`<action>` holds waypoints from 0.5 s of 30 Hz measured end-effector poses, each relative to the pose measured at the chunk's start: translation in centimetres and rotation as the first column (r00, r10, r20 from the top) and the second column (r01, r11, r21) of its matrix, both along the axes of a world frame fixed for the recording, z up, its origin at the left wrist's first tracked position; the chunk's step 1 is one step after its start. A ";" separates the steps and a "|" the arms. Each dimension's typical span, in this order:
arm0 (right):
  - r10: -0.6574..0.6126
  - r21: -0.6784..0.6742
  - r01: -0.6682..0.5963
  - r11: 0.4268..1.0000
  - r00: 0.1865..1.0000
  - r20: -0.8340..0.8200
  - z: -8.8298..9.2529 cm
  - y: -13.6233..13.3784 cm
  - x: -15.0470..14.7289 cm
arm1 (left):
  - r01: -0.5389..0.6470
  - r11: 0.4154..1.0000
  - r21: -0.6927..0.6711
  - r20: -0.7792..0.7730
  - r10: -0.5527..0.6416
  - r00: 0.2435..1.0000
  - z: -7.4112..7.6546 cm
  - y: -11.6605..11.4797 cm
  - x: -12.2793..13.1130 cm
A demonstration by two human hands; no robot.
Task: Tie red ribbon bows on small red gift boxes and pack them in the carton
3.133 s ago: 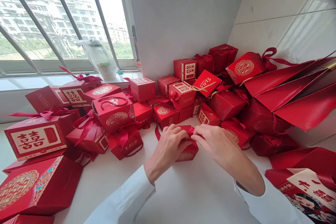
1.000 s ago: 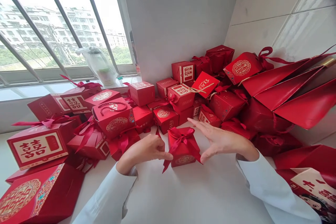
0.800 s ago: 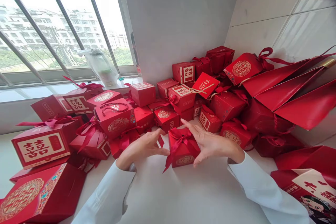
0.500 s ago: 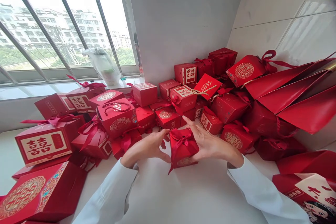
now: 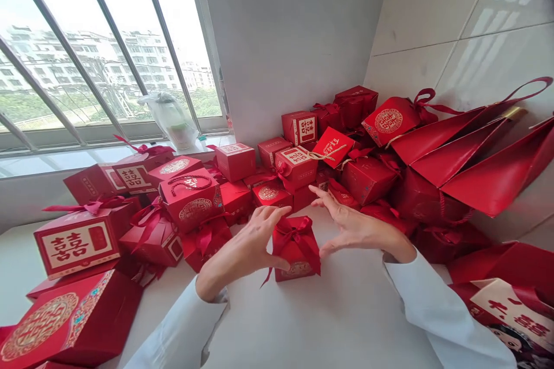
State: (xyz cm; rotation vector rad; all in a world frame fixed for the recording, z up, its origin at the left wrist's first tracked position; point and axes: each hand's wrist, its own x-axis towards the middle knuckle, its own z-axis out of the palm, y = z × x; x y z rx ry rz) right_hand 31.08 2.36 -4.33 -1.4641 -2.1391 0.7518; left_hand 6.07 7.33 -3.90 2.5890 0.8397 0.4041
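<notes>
A small red gift box (image 5: 294,256) with a dark red ribbon bow (image 5: 298,232) on top stands upright on the white table (image 5: 277,323). My left hand (image 5: 249,242) curves around its left side, thumb at the front near the box; whether it touches is hard to tell. To the right of the box is my right hand (image 5: 352,225), its fingers spread and a small gap between it and the box. Neither hand is closed on anything.
Red boxes are piled to the left (image 5: 78,242), behind (image 5: 296,164) and to the right (image 5: 372,176). Large red bags (image 5: 485,167) lean at the right wall. A plastic-wrapped container (image 5: 175,127) sits on the sill by the barred window.
Both hands have loosened from the small box; my right hand has moved away to the right. The box now sits slightly turned, and the view has shifted a little.
</notes>
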 end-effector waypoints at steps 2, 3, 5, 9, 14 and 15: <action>-0.016 -0.055 0.017 0.998 1.000 0.022 0.4 -0.2 0.8 | 0.012 1.000 0.012 -0.074 -0.011 0.997 -0.1 -0.3 0.8; -0.026 -0.081 0.029 0.996 0.999 0.041 0.4 -0.3 1.1 | 0.000 1.000 0.013 -0.130 0.002 0.992 0.0 -0.4 1.2; -0.040 -0.112 0.050 0.992 0.995 0.087 0.3 -0.3 1.5 | -0.040 0.999 0.021 -0.244 0.044 0.969 0.3 -0.5 2.1; -0.024 -0.117 0.038 0.992 0.992 0.124 -0.2 -0.2 2.2 | -0.025 0.999 0.041 -0.368 0.038 0.929 1.0 -0.2 3.9; -0.038 -0.122 0.055 0.991 0.989 0.143 -0.4 -0.6 2.9 | -0.026 0.999 0.028 -0.405 0.035 0.914 0.4 0.0 5.5; -0.033 -0.116 0.051 0.992 0.988 0.150 -0.3 -0.8 2.9 | -0.053 0.998 0.033 -0.404 0.062 0.913 0.4 -0.3 5.5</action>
